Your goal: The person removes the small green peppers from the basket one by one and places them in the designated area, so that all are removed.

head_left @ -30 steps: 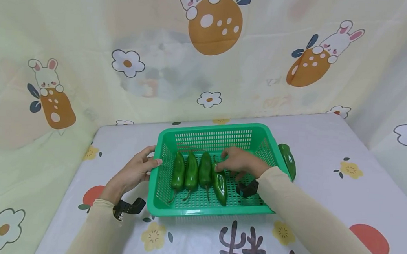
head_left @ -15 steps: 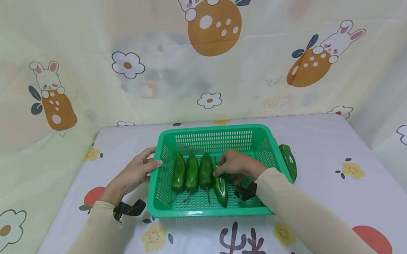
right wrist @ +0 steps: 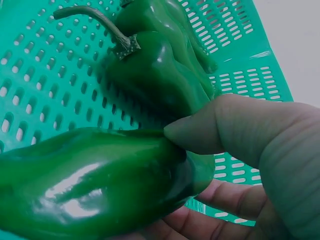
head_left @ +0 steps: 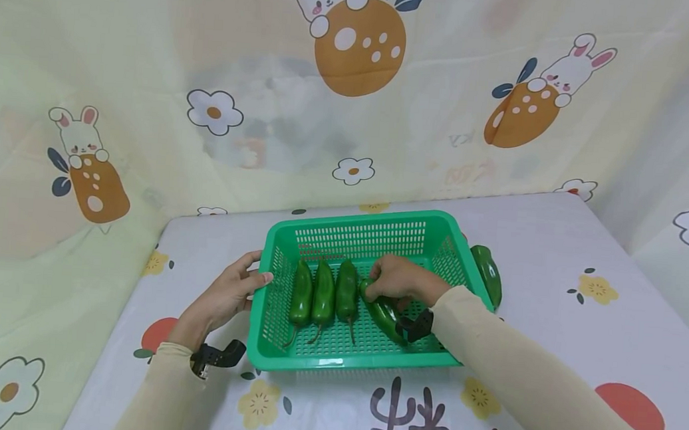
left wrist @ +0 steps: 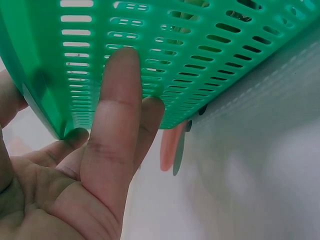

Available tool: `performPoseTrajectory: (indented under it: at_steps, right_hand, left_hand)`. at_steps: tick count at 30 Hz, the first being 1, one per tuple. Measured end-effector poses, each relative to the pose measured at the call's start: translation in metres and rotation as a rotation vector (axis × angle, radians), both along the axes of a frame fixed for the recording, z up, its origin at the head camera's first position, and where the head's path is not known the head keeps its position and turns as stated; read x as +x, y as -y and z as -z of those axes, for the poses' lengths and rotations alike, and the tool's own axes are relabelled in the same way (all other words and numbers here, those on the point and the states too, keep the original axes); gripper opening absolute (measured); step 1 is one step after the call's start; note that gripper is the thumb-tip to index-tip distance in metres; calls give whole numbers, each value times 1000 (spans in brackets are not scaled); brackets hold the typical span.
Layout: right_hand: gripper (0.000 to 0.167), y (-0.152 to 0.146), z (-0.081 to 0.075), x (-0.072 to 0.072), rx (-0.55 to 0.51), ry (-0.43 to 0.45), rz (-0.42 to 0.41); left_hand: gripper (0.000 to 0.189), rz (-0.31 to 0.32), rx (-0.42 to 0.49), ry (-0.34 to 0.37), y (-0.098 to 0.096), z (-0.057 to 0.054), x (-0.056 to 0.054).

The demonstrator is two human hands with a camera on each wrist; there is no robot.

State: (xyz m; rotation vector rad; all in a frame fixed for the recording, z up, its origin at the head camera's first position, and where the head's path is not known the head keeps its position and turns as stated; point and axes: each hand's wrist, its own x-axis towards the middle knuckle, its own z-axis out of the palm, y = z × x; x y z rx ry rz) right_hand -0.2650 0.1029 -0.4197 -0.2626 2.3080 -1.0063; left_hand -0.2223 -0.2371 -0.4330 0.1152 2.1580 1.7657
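Observation:
A green plastic basket (head_left: pixel 334 361) with slotted walls sits on the table. My left hand (head_left: pixel 229 293) holds its left side, thumb over the rim and fingers against the outer wall (left wrist: pixel 215 55). Inside the basket, my right hand (head_left: pixel 402 279) pinches the upper end of a green pepper (head_left: pixel 386 321) between thumb and fingers; the pepper lies slanted, its lower end toward the right wrist. In the right wrist view this glossy pepper (right wrist: pixel 90 185) fills the lower left. Left of it, three green peppers (head_left: pixel 347 295) lie side by side, stems toward the front rim.
Another green pepper (head_left: pixel 487 275) lies on the table against the basket's right outer side. A patterned cloth (head_left: pixel 557 256) covers the table, and printed curtains (head_left: pixel 434 128) hang behind it and on both sides.
The lower end of the pepper under my right hand has swung to the right, so it slants more and stands apart from the row. My left hand stays on the basket.

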Motion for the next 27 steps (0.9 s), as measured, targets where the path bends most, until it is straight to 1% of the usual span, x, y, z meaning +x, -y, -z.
performPoseTrajectory:
  at_steps: [5,13,16,22,27]
  right_hand:
    - [58,0,-2,0,9,-34,14]
    - [54,-1,-8,0,-11,-57,31]
    - [53,-2,-9,-1,-32,-73,43]
    - [51,-6,-11,-2,-106,-66,97]
    - [50,-9,-17,-1,-138,-73,121]
  left_hand:
    - [63,0,4,-1,0,-1,0]
    - [63,-6,4,-1,-1,-1,1]
    - [62,-9,4,0,-2,-2,2]
    - [62,-13,4,2,-2,-2,2]
    - [63,-14,7,0,-2,-2,2]
